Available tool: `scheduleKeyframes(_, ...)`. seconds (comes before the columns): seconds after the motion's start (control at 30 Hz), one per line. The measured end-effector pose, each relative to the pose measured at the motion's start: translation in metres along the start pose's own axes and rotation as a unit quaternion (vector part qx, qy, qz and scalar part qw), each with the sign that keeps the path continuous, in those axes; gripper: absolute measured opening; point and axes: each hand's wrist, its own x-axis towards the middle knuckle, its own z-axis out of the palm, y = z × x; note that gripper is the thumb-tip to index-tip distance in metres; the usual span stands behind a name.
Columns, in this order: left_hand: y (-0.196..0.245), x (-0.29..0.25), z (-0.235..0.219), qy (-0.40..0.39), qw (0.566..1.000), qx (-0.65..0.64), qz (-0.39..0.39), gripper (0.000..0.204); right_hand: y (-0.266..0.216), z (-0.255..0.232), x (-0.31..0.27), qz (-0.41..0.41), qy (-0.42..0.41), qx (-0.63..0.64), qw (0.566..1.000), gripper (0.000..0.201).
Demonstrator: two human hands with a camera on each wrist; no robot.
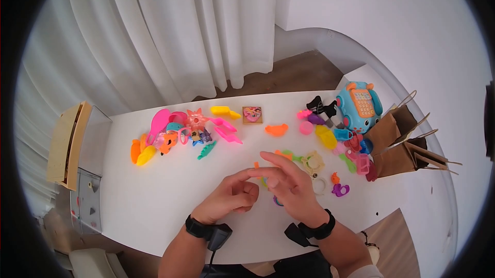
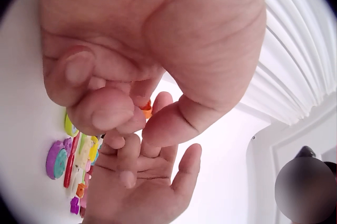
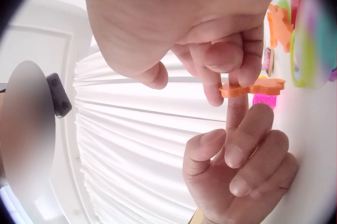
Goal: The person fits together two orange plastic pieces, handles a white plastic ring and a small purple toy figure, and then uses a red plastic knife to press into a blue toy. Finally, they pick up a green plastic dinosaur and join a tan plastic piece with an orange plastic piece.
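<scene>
My left hand (image 1: 225, 199) is raised above the table with its index finger extended and the other fingers curled. A flat, wavy-edged orange plastic piece (image 3: 259, 86) lies across that index finger in the right wrist view. My right hand (image 1: 295, 194) meets it from the other side, its fingers reaching left over the left fingertip. In the right wrist view its fingertips are right at the orange piece, with the thumb held apart. Below the hands lie small toys, among them a cream bracelet-like ring (image 1: 313, 162) and a purple flower-shaped toy (image 1: 340, 190).
Pink, orange and yellow toys cluster at the left, with a pink scoop (image 1: 225, 130) beside them. A small picture box (image 1: 252, 115) lies at the back. A blue toy phone (image 1: 359, 107) and brown paper bags (image 1: 394, 141) stand at the right; a drawer unit (image 1: 85, 195) adjoins the left edge.
</scene>
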Motion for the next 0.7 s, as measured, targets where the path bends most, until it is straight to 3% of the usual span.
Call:
scheduleKeyframes(0.17,0.002,0.000,-0.003,-0.028,0.999,0.034,-0.030,0.077,0.004,0.001,0.002,0.020,0.048,0.015,0.999,0.050)
scheduleKeyframes(0.23,0.006,-0.002,0.001,-0.010,1.000,0.021,-0.015,0.079,0.002,-0.004,0.001,0.092,0.021,-0.031,0.995,0.052)
scheduleKeyframes(0.37,0.007,-0.003,0.004,0.017,1.000,0.008,0.003,0.077,-0.001,-0.002,0.000,0.098,-0.011,-0.045,0.994,0.053)
scheduleKeyframes(0.43,0.002,-0.002,-0.002,0.007,1.000,-0.009,-0.006,0.072,0.001,-0.001,0.000,-0.010,-0.011,0.006,1.000,0.054)
scheduleKeyframes(0.57,-0.001,0.000,-0.007,-0.026,0.999,0.018,-0.021,0.072,0.005,0.001,0.000,-0.002,0.007,0.057,0.998,0.054)
scheduleKeyframes(0.63,-0.001,0.000,-0.008,-0.032,0.999,0.023,-0.025,0.071,0.008,0.002,0.001,0.022,0.035,-0.018,0.999,0.058)
scheduleKeyframes(0.7,0.003,-0.003,-0.004,-0.021,1.000,0.004,-0.014,0.070,0.011,0.000,0.001,0.047,0.012,-0.048,0.998,0.056)
